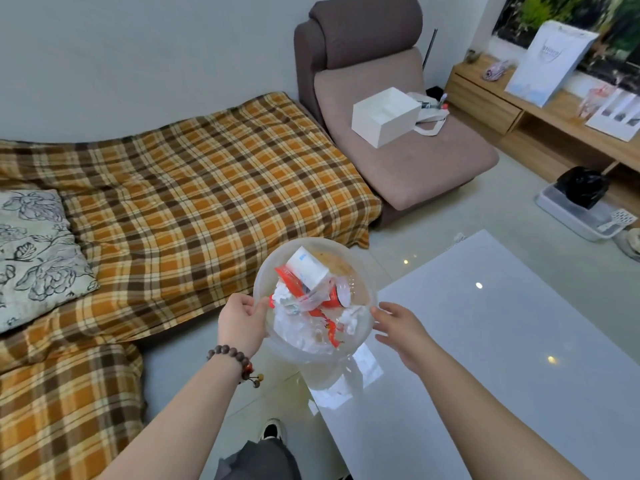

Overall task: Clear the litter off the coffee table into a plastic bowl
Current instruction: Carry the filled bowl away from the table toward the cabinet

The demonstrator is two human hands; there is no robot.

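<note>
A clear plastic bowl (360, 271) is held up over the near left corner of the white glossy coffee table (485, 341). It holds litter: a white carton (308, 266), red wrappers (294, 282) and crumpled white tissue (298, 327). My left hand (242, 322) grips the bowl's left rim, thumb over the edge. My right hand (398, 323) is at the bowl's right side with fingers spread, fingertips at the rim; whether it touches is unclear.
A plaid-covered sofa (194, 188) with a floral cushion (34, 251) lies left. A brown chaise (398, 143) carries a white box (384, 116). A wooden cabinet (519, 109) and a grey tray with a black bag (581, 202) stand at the right. My foot (273, 429) is on the tiled floor.
</note>
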